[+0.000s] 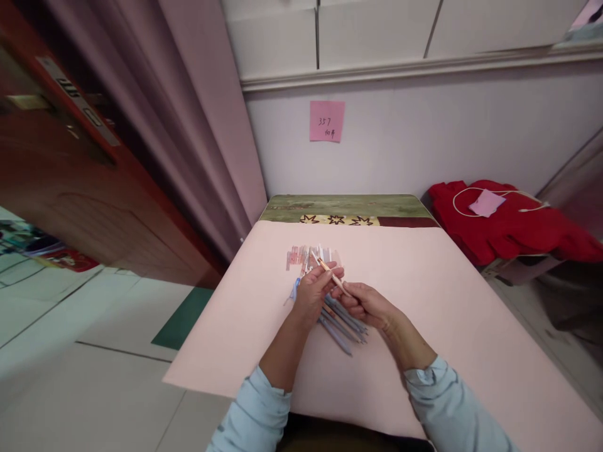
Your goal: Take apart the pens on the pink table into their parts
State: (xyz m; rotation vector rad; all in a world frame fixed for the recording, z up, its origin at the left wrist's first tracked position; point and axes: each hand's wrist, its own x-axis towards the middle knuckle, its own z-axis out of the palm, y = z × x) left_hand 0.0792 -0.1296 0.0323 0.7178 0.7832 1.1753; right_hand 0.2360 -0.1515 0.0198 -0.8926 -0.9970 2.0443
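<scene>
Pinching one thin stick (pixel 332 276) between both hands, left hand (pixel 313 292) and right hand (pixel 365 304) keep it lifted clear of the pens (pixel 343 321) on the table (pixel 424 301).

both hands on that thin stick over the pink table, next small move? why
Probably ease the thin stick a little further along between the fingers. The left hand and right hand pinch it together, tilted, above a pile of grey pens; clear refill tubes lie just beyond. What the stick joins is too small to tell.

One head-worn camera looks forward and down, fairly near, over the pink table (pixel 424 295) toward the wall.
</scene>
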